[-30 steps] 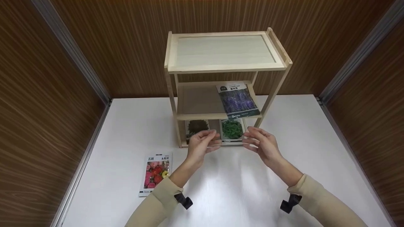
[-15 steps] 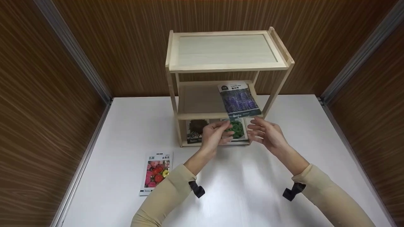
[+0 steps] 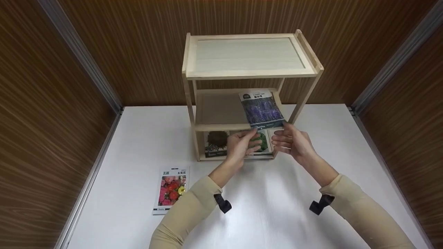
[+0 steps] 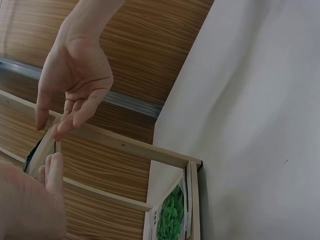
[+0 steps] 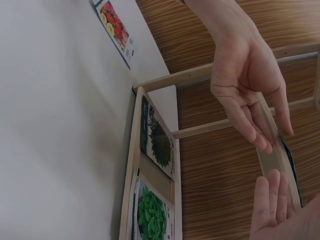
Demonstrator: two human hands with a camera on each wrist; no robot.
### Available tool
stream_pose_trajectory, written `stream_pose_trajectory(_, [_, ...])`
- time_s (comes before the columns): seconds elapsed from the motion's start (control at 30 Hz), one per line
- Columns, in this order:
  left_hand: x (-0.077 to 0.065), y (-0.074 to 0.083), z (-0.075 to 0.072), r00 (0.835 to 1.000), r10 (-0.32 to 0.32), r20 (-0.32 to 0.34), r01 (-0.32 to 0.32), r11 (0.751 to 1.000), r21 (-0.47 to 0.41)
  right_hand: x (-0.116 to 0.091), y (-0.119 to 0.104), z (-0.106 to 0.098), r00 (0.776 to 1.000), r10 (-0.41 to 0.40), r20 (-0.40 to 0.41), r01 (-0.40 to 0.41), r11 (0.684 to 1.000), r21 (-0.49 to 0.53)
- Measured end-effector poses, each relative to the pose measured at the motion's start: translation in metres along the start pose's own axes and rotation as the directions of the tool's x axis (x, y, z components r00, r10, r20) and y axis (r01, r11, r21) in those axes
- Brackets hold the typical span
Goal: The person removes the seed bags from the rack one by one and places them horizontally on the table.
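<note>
On the middle shelf of a small wooden rack (image 3: 221, 127), a seed packet with purple flowers (image 3: 263, 110) lies skewed at the right, its lower edge jutting past the shelf front. My left hand (image 3: 239, 147) has its thumb at the packet's lower left corner, fingers loosely extended beneath the shelf edge. At the lower right corner is the thumb of my right hand (image 3: 300, 143), whose other fingers also stay relaxed below. In the right wrist view the packet's dark edge (image 5: 290, 165) shows between the two hands; whether the thumbs press on it cannot be made out.
The bottom shelf holds a green-leaf packet (image 3: 264, 141), partly behind my left hand, and a packet with a dark spiky flower (image 3: 217, 140). A red-flower packet (image 3: 172, 190) lies on the white table (image 3: 138, 138) at left. Wood-grain panels (image 3: 155, 52) surround the table.
Both hands have moved up to the purple-flower packet's lower edge, the left also going right. The packets stay in place.
</note>
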State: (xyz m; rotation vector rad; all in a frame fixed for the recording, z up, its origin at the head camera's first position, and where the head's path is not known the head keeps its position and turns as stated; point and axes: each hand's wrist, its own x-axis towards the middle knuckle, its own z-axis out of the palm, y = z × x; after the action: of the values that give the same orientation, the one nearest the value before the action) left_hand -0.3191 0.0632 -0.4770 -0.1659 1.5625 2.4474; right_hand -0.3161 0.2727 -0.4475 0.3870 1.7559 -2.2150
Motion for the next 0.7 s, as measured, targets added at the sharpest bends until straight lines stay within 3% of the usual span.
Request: stream_pose_trajectory(0.7, [0.0017,-0.0011,-0.0016,1.000,0.029,0.011,-0.029,0.999,-0.026,0.0038,0.0024,0.0021,1.000,-0.013,-0.029,0.012,0.999,-0.042])
